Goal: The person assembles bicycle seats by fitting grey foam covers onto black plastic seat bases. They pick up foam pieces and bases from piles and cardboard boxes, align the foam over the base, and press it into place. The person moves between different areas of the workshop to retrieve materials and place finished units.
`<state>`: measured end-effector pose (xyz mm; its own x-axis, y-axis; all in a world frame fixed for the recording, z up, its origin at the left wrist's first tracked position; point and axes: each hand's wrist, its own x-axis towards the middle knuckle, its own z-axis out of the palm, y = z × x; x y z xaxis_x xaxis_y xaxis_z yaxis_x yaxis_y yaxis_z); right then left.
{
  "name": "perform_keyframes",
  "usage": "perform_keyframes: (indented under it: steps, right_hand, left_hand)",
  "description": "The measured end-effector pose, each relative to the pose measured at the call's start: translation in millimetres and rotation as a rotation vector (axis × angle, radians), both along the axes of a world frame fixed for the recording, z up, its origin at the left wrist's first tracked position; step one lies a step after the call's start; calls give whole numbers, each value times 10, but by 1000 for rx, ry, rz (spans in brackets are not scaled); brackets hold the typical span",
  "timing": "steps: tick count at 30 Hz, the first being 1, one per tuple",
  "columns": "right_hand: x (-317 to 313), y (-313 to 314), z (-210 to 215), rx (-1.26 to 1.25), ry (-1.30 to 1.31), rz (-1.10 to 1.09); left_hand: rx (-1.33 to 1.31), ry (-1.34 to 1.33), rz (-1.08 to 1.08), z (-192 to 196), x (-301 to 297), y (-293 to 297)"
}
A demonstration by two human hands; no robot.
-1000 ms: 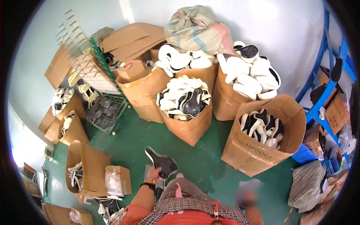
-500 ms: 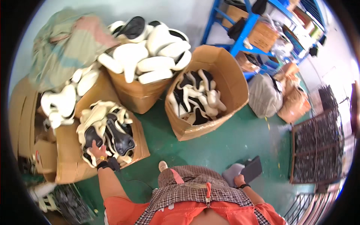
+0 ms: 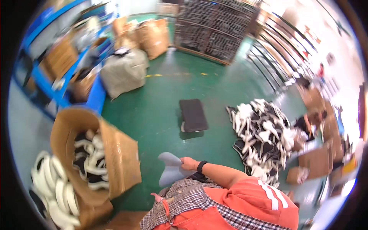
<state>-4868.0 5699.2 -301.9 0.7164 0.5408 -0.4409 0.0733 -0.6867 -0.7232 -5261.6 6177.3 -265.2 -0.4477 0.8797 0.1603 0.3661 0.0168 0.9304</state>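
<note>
Gripping a pale grey, flat, curved shoe-upper piece [image 3: 171,168] at its edge, the right hand [image 3: 188,163] is being held low before the body, so the piece is hanging free for carrying. The left hand is not being shown, so its state cannot be told. To the left of the hand, a tall open cardboard box [image 3: 119,157] is being kept filled with black-and-white pieces; beyond it, a small black rectangular stool [image 3: 193,115] is standing on the green floor [image 3: 161,96].
</note>
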Motion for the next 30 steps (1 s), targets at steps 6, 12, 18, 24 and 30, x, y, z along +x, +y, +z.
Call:
perform_keyframes:
  steps: [6,12,18,24,30]
  right_hand:
    - [654,-1970,-272,-155,-39,-451]
    - [1130,-3540,-250,-17,-104,-1122]
    - [268,-4521,-1018,-158,-47,-1407]
    - [-838,-5164,-1443,-734,469,-1342]
    - [799,-6057,-1199,-776,330,-759]
  left_hand:
    - [265,-191,-357,436,2721,-123]
    - [329,230,-757,671,5615,-1045]
    - [20,-69,-1282,66,8037,-3825]
    - [-307,-186,-1474,-502,9642,-6091]
    - [-465,-68,-2086,402,10875,-8591]
